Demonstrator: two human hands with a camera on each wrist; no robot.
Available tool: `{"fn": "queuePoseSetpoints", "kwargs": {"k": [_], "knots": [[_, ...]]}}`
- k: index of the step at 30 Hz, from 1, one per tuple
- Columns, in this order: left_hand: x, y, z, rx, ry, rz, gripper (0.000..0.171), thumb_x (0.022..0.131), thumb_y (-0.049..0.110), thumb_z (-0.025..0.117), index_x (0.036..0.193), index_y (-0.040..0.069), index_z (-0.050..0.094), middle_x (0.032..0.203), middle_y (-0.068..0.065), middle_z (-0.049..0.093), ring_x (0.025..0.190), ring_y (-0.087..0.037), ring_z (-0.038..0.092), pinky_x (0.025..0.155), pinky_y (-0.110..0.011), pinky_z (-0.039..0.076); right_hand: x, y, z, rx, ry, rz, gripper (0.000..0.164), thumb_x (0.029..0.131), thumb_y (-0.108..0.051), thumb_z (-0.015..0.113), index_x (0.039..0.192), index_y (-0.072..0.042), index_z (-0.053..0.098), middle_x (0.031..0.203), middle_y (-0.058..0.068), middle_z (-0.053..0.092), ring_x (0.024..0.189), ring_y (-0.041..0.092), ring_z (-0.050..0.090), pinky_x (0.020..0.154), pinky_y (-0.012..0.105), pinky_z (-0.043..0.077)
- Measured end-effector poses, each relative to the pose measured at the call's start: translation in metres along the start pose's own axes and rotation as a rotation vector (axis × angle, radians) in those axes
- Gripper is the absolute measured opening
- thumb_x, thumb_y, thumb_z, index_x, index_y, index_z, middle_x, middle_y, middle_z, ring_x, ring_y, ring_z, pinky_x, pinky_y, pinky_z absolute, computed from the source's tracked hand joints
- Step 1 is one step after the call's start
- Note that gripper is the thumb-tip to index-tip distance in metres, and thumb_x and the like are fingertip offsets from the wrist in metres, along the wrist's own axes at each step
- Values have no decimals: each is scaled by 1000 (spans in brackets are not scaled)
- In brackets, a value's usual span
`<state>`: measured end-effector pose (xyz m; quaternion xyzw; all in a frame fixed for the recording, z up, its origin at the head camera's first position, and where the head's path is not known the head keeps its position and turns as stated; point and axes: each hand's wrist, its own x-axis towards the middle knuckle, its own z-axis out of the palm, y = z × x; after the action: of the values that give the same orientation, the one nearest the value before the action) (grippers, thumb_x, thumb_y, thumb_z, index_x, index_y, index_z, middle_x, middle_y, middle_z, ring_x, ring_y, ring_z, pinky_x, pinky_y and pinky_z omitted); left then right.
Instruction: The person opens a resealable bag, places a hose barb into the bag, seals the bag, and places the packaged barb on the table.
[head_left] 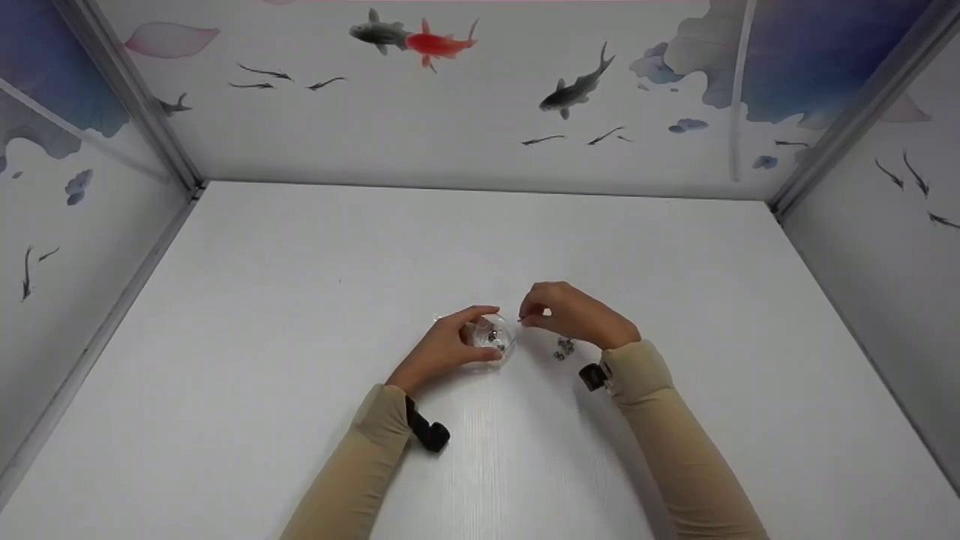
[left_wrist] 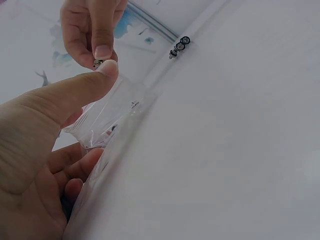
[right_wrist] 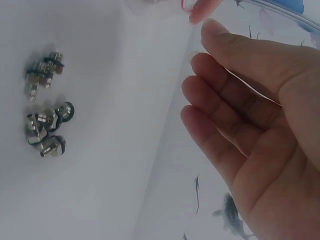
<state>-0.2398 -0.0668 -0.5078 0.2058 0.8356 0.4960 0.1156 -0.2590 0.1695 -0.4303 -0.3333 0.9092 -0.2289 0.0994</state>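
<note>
Right hand [head_left: 574, 311] seemingly pinches 1 fitting [left_wrist: 97, 64] beside bag [left_wrist: 102, 116].

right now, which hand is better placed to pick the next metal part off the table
Likely the right hand: it is nearer the small silver metal fittings with dark rings, though it first needs to release the small metal piece it pinches. The left hand holds the clear plastic bag.
</note>
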Motion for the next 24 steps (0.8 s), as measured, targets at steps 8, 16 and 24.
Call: {"fn": "queuePoseSetpoints", "kwargs": {"k": [8, 16, 24], "knots": [[0, 0, 0, -7, -5, 1, 68, 77, 40, 80, 138, 27, 53, 113, 4, 60, 83, -13, 48, 74, -30, 40, 6, -8, 5, 10, -9, -29, 14, 88, -7, 68, 101, -4, 72, 98, 5, 68, 91, 18, 62, 82, 35, 52], [1, -1, 1, 11, -2, 26, 68, 78, 38, 79, 138, 25, 52, 115, 3, 62, 84, -13, 50, 76, -30, 41, 9, -11, 10, 13, -21, -41, 15, 89, -8, 68, 103, -4, 71, 99, 5, 67, 91, 18, 62, 82, 34, 52], [1, -1, 0, 7, -3, 25, 67, 78, 38, 80, 138, 25, 52, 118, 4, 61, 89, -13, 50, 79, -32, 41, 10, -12, 13, 10, -35, -42, 17, 90, -8, 66, 105, -3, 71, 102, 7, 67, 93, 20, 62, 83, 37, 53]]}}
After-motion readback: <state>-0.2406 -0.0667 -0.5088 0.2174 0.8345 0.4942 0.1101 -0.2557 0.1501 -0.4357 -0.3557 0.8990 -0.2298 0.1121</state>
